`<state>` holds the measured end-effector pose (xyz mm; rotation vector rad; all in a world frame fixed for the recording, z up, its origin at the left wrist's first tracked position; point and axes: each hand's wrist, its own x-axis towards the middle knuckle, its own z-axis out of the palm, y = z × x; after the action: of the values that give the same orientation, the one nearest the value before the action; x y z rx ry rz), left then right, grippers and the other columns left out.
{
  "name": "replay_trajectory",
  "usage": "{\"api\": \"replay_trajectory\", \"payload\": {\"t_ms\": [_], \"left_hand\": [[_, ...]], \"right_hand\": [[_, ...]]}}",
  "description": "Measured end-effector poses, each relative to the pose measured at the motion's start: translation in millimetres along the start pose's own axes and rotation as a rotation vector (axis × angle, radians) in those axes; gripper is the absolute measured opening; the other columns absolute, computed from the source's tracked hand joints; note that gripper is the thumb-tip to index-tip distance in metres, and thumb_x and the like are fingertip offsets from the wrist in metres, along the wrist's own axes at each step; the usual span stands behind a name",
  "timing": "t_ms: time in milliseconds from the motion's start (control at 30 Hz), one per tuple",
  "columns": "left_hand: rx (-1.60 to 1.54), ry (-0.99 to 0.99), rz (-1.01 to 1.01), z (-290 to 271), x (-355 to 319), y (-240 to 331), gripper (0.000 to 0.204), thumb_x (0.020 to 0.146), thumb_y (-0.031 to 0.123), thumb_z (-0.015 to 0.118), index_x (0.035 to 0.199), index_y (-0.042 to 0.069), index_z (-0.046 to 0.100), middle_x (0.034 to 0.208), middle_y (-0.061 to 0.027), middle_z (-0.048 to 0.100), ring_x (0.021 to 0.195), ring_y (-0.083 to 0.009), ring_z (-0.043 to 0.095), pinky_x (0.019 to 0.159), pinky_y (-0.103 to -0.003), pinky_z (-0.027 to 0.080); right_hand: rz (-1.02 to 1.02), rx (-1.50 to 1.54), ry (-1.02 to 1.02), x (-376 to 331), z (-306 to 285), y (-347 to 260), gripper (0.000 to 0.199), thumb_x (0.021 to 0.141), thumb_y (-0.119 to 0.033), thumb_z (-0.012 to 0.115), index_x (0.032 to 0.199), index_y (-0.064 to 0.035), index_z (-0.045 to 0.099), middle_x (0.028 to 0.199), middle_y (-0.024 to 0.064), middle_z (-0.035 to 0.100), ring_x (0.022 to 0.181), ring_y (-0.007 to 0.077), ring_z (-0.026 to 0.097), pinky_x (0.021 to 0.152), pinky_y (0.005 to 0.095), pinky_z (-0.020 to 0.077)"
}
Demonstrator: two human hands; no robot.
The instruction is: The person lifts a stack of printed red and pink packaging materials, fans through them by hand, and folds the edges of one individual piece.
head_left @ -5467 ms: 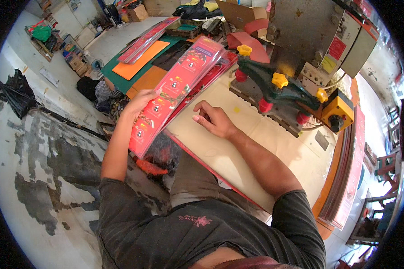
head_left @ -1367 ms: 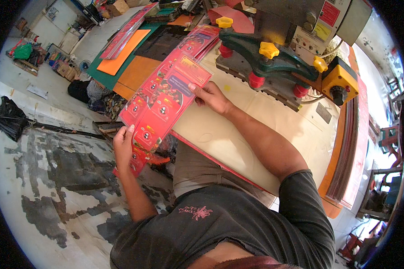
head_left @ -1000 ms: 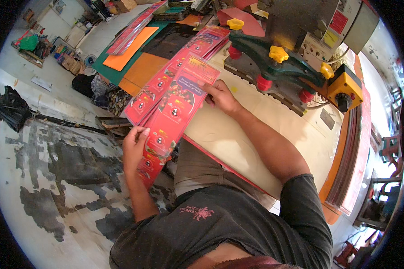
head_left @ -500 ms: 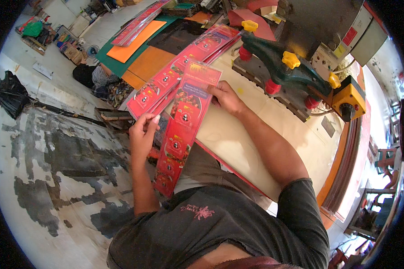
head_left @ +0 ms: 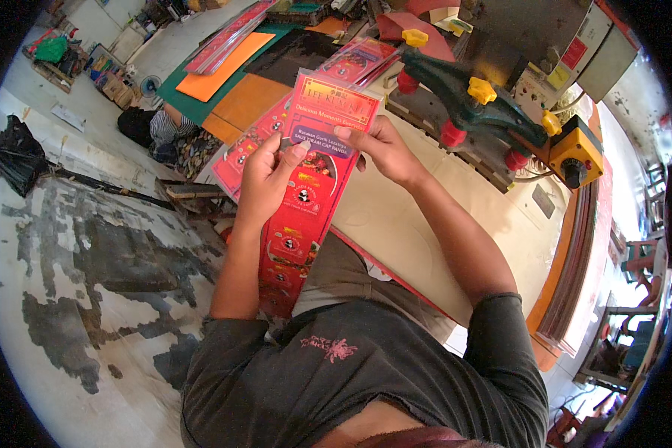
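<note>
A long red printed strip (head_left: 295, 224), glossy and with pictures of food down its length, is held up before me. Its upper end has a gold heading and its lower end hangs by my lap. My left hand (head_left: 267, 175) pinches the left edge, thumb on the front face. On the opposite edge, my right hand (head_left: 387, 149) has its thumb on the front and its fingers mostly behind. Similar red strips (head_left: 360, 58) lie in a pile on the table behind, partly hidden by the held one.
A dark green press arm (head_left: 470, 101) with yellow knobs stands over the cream work surface (head_left: 425, 239) to the right. Beside it is a yellow control box (head_left: 579, 158). Farther off lie an orange sheet (head_left: 220, 71) and another stack of red strips (head_left: 231, 37).
My left hand has moved up and right and now grips the left edge of the strip. The strip has come up closer, its heading end higher, while the right hand keeps its hold.
</note>
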<state>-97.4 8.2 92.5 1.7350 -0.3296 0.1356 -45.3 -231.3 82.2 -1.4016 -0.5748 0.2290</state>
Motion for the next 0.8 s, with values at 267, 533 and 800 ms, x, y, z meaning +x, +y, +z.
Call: {"api": "replay_trajectory", "payload": {"t_ms": [267, 533, 800], "left_hand": [[-0.174, -0.058, -0.019, 8, -11, 25, 0.026, 0.109, 0.022, 0.068, 0.12, -0.001, 0.069, 0.104, 0.0, 0.072, 0.091, -0.0037, 0.062, 0.081, -0.024, 0.052], [-0.277, -0.136, -0.089, 26, -16, 29, 0.026, 0.107, 0.021, 0.07, 0.119, -0.002, 0.07, 0.102, -0.0009, 0.073, 0.091, -0.0046, 0.064, 0.081, -0.025, 0.054], [-0.317, -0.381, -0.233, 56, -30, 13, 0.028, 0.108, 0.021, 0.068, 0.122, -0.002, 0.069, 0.106, -0.0026, 0.075, 0.095, -0.0056, 0.065, 0.085, -0.025, 0.055]], "right_hand": [[-0.212, -0.056, 0.158, -12, 17, -63, 0.038, 0.107, -0.027, 0.069, 0.132, 0.0019, 0.069, 0.115, 0.005, 0.076, 0.104, 0.0111, 0.067, 0.09, 0.0313, 0.0564], [-0.211, 0.006, 0.21, -38, 18, -69, 0.051, 0.107, -0.023, 0.067, 0.151, -0.0002, 0.056, 0.139, 0.0116, 0.068, 0.127, 0.0166, 0.062, 0.109, 0.0348, 0.05], [-0.121, -0.002, 0.363, -108, 19, -67, 0.053, 0.106, -0.017, 0.062, 0.155, 0.0001, 0.051, 0.146, 0.0126, 0.064, 0.13, 0.0189, 0.062, 0.112, 0.0356, 0.0477]]}}
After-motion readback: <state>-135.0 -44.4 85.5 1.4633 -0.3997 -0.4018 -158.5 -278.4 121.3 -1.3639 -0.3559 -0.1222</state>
